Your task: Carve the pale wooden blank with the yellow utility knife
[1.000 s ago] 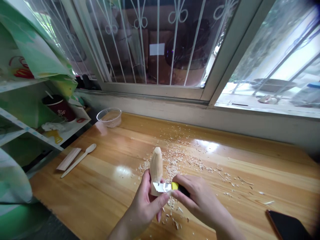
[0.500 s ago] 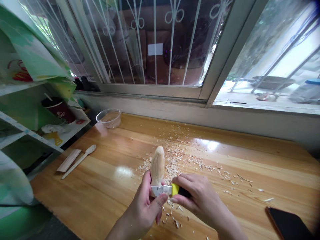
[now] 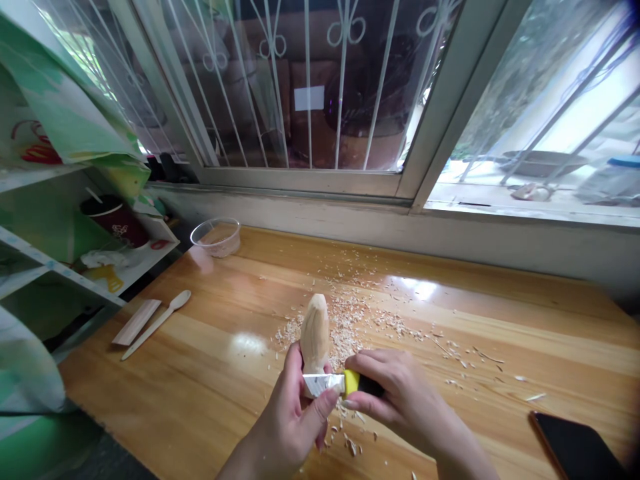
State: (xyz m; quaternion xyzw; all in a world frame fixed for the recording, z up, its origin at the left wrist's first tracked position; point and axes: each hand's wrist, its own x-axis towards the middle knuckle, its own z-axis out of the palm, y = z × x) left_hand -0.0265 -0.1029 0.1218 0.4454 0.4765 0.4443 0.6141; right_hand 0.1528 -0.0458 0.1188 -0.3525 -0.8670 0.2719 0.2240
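A pale carved piece of wood with a rounded top stands upright in my left hand, whose fingers wrap its lower part. My right hand is closed round the black and yellow handle of a knife. The knife's short blade lies across the narrow lower part of the wood, and my left thumb rests against the blade's lower edge near the handle. The wood's bottom end is hidden by my left hand. Wood shavings are scattered behind and beneath the hands.
On the wooden table, a spoon and a flat wood strip lie at the left. A clear bowl sits at the back left, a phone at the front right. Shelves border the left side; a window stands behind.
The knife blade has tilted slightly and sits a touch lower against the wood. Both hands keep their holds, and the view has shifted very little.
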